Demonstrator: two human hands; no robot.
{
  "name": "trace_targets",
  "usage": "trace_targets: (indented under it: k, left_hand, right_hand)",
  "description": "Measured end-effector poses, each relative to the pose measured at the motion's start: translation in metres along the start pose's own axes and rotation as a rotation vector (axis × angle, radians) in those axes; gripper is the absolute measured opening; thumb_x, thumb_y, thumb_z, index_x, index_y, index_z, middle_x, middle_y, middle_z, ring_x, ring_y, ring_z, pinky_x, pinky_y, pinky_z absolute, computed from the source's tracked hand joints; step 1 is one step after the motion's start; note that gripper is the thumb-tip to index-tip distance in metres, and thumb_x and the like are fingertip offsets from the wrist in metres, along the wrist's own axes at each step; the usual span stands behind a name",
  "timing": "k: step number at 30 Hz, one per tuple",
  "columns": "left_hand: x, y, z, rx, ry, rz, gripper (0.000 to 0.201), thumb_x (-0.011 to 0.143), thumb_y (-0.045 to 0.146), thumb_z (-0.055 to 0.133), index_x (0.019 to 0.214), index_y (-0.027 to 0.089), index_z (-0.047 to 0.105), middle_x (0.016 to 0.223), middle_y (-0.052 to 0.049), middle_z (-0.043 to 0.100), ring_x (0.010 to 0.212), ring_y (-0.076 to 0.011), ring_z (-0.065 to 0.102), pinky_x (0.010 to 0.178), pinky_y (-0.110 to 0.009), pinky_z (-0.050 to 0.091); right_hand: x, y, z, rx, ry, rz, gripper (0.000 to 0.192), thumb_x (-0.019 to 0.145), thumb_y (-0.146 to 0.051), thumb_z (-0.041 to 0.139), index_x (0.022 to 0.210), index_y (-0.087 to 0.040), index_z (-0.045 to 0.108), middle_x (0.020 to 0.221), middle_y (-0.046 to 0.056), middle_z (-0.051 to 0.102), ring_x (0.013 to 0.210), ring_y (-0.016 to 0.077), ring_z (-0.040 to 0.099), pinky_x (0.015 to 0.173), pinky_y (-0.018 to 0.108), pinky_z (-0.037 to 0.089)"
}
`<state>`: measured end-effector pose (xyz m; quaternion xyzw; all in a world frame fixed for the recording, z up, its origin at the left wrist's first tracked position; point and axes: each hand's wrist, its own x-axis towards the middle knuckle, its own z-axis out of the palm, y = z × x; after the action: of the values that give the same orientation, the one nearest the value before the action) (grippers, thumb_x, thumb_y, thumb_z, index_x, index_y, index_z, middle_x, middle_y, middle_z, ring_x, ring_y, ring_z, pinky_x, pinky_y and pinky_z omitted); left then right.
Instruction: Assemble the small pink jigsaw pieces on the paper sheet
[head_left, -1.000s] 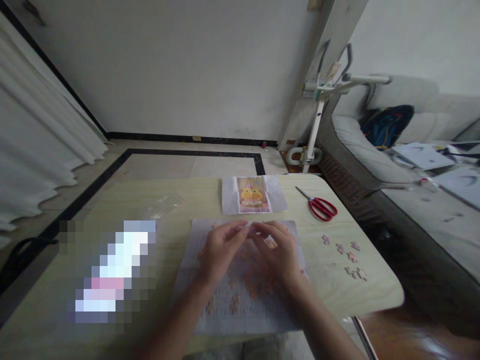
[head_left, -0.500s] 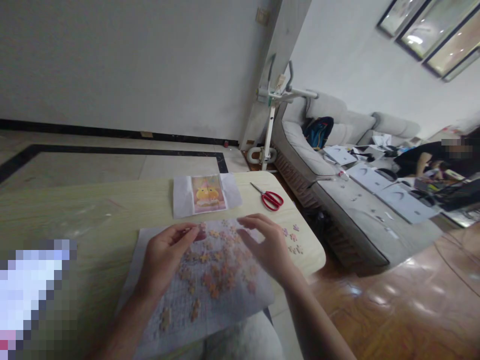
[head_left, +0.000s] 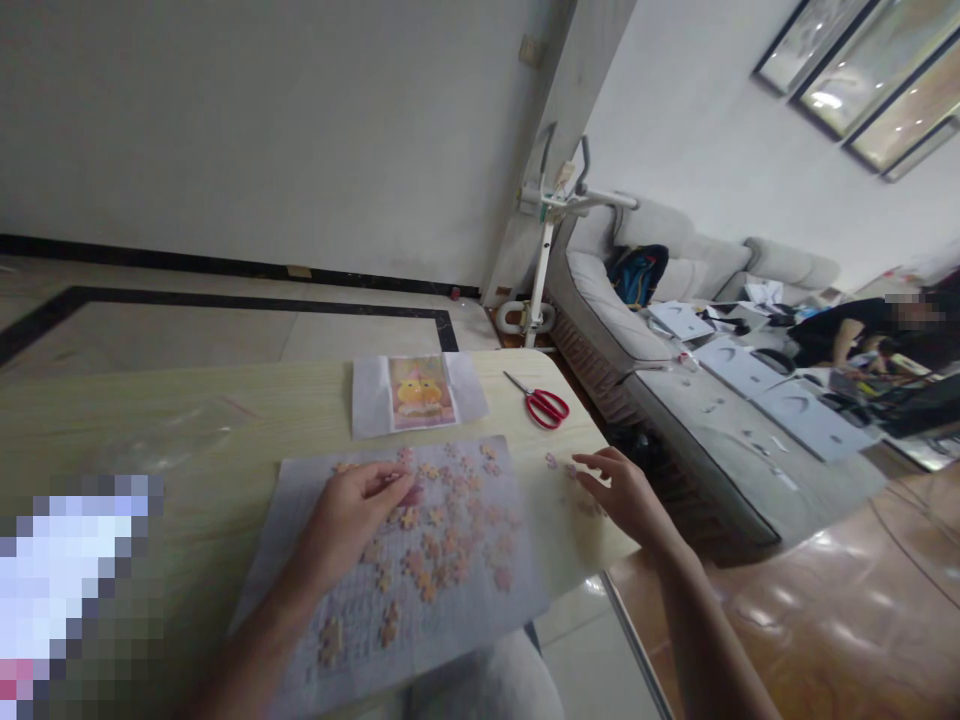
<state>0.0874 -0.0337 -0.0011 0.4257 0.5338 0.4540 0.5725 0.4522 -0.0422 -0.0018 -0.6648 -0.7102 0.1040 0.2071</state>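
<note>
My left hand [head_left: 364, 510] is closed in a pinch on a purplish jigsaw piece [head_left: 411, 494], partly hidden by the fingers, above the left part of a printed paper sheet [head_left: 300, 600]. Many loose orange, pink and yellow jigsaw pieces [head_left: 442, 560] lie scattered over that sheet. My right hand [head_left: 619, 490] is at the table's right end, thumb and fingers apart, over a small group of purplish pieces. One of these pieces [head_left: 551, 461] shows left of the fingertips; others are partly covered by the hand. Beyond the sheet lies a picture [head_left: 420, 392] of a yellow cartoon figure on white paper.
Red-handled scissors [head_left: 546, 408] lie near the far right corner of the table [head_left: 247, 385]. A clear plastic bag [head_left: 172, 435] and a blurred bright screen [head_left: 60, 570] are at left. A grey sofa [head_left: 705, 450] stands right of the table, with a person [head_left: 844, 335] behind it.
My right hand has moved right, from above the paper sheet to the small group of pieces at the table's end. My left hand keeps its pinch and has shifted slightly right.
</note>
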Motion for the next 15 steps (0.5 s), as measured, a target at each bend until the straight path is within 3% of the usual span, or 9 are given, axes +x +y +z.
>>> trace_targets:
  k: [5,11,15]
  left_hand:
    - [-0.003,0.007,-0.001,0.015,0.022,0.043,0.023,0.066,0.038,0.077,0.074,0.017,0.072,0.071,-0.007,0.075,0.069,-0.0235,0.073,0.063,-0.030,0.059]
    - [-0.004,0.008,0.000,-0.054,0.020,0.055,0.025,0.068,0.038,0.076,0.076,0.015,0.071,0.069,-0.007,0.074,0.066,-0.0214,0.073,0.064,-0.030,0.058]
    - [-0.003,0.004,0.001,-0.063,-0.003,0.046,0.027,0.069,0.039,0.075,0.077,0.014,0.070,0.070,-0.006,0.074,0.067,-0.0206,0.072,0.064,-0.029,0.058]
  right_hand:
    - [0.005,0.007,0.009,-0.011,-0.049,0.040,0.030,0.086,-0.038,0.057,0.098,-0.020,0.077,0.090,0.010,0.067,0.073,0.0210,0.063,0.070,0.035,0.050]
    - [0.007,0.016,0.012,0.058,-0.007,0.089,0.025,0.080,-0.039,0.061,0.083,-0.019,0.075,0.084,0.010,0.065,0.066,0.0209,0.060,0.061,0.034,0.048]
    - [0.006,0.001,0.002,0.140,0.037,0.132,0.025,0.073,-0.044,0.067,0.074,-0.020,0.070,0.067,0.005,0.063,0.057,0.0181,0.054,0.054,0.031,0.043]
